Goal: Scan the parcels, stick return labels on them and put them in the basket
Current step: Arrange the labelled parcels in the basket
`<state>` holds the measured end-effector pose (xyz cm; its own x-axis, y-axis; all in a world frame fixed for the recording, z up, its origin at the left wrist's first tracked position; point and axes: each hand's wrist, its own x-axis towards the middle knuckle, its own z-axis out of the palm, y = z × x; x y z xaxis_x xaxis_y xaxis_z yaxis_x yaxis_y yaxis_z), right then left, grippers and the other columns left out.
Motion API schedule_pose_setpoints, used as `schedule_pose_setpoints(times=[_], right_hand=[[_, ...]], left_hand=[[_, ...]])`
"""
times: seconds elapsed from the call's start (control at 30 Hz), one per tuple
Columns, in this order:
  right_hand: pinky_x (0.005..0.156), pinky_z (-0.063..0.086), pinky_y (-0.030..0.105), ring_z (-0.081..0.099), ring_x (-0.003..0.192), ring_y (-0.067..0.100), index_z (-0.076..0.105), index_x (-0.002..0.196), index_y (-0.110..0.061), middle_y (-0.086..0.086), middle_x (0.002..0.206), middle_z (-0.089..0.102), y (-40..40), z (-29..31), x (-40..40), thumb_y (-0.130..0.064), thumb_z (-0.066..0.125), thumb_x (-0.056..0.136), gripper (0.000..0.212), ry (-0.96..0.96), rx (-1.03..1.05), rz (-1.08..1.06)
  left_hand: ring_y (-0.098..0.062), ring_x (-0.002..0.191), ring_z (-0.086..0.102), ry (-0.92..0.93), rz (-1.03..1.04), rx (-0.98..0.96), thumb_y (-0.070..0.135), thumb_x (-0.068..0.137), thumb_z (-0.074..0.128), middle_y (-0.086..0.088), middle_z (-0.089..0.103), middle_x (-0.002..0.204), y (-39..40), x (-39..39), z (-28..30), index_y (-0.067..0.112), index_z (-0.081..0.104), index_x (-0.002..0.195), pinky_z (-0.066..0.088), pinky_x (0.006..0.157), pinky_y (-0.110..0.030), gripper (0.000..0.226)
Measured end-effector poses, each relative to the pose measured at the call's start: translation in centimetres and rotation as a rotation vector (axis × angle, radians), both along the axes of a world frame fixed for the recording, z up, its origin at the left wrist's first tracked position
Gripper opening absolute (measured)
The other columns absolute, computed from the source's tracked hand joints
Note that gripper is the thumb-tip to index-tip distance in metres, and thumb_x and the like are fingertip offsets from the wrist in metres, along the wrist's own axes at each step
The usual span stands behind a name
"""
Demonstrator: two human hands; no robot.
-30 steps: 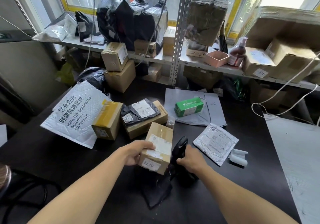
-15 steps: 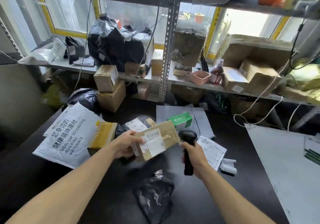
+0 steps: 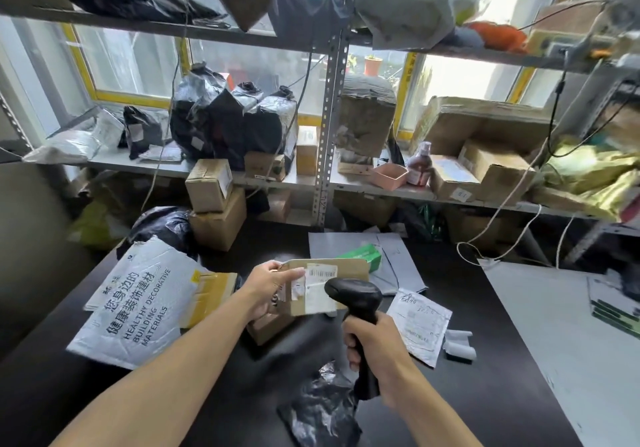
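Head view: left hand (image 3: 268, 285) gripping cardboard parcel (image 3: 322, 285), label (image 3: 320, 273) tilted toward scanner (image 3: 356, 296) for reading. Right hand (image 3: 375, 346) wrapped round scanner handle, head aimed at label, both raised above worktop (image 3: 485, 394).

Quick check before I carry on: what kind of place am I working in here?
Most likely a parcel sorting or returns room: metal shelving stacked with wrapped packages, mailer bags on the black table, and a handheld barcode scanner aimed at a labelled box.

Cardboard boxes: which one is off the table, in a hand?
The small box with the white barcode label, gripped by the left hand in front of the scanner. The other boxes sit on the table or the shelves.
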<state>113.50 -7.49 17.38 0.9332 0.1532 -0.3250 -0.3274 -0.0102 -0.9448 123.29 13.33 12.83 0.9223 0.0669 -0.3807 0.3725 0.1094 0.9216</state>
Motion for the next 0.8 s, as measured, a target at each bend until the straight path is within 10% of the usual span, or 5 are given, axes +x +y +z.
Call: schedule_pose_setpoints(times=[0.8], right_hand=[[0.046, 0.029, 0.027, 0.036, 0.045, 0.016, 0.046, 0.066, -0.014, 0.004, 0.056, 0.042, -1.4, -1.5, 4.1, -0.021, 0.062, 0.058, 0.019, 0.003, -0.138, -0.074]], left_hand=[[-0.029, 0.091, 0.068, 0.052, -0.020, 0.017, 0.028, 0.082, 0.080, -0.011, 0.073, 0.100, 0.6, 2.4, -0.7, 0.010, 0.061, 0.111, 0.057, 0.069, -0.047, 0.039]])
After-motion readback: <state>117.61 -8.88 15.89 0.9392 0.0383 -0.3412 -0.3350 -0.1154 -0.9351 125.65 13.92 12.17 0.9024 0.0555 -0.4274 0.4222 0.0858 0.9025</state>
